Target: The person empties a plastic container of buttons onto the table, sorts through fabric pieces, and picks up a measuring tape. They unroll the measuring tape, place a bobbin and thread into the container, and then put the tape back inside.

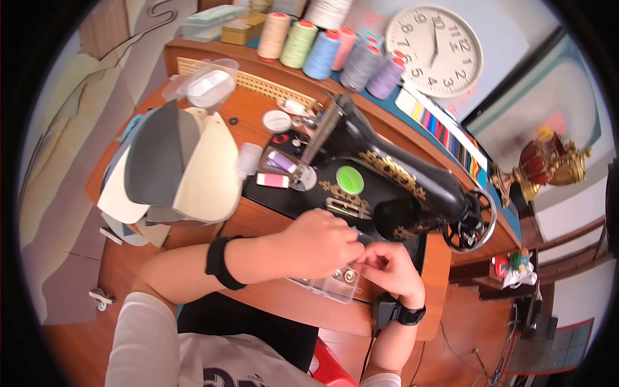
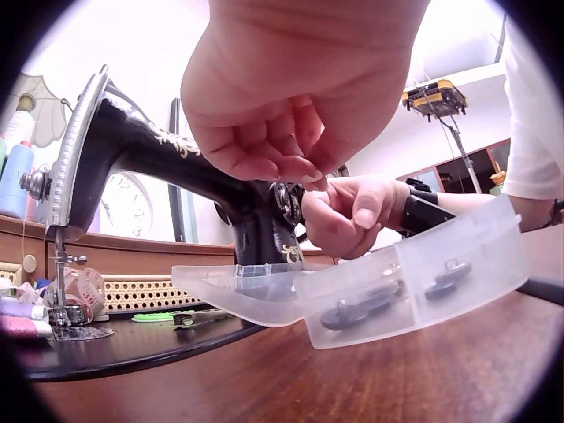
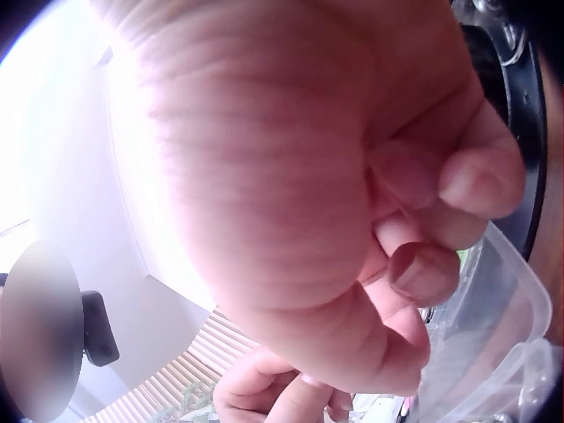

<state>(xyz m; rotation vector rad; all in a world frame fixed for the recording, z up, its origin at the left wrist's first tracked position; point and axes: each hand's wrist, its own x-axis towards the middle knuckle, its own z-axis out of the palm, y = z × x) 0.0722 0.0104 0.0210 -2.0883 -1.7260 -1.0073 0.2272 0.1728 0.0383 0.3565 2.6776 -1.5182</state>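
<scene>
In the head view my left hand (image 1: pixel 322 242) and my right hand (image 1: pixel 390 267) meet above a clear plastic compartment box (image 1: pixel 335 293). Fingers of both hands are curled, their tips close together. I cannot tell whether a small thing is between the fingertips. The left wrist view shows the left hand (image 2: pixel 300 97) above and the right hand (image 2: pixel 348 216) beyond the box. The box's lid (image 2: pixel 233 291) is swung open, and dark metal pieces (image 2: pixel 361 308) lie inside. Round metal pieces (image 1: pixel 349 276) show in its compartments. The right hand (image 3: pixel 291 194) fills much of the right wrist view.
Behind the hands stands a black sewing machine (image 1: pixel 400 174) with a green disc (image 1: pixel 349 180) on its bed. Thread spools (image 1: pixel 273 180) lie near the needle. Stacked fabric pieces (image 1: pixel 206 171) are at left. Thread cones (image 1: pixel 322 55) and a clock (image 1: pixel 434 49) stand along the back shelf.
</scene>
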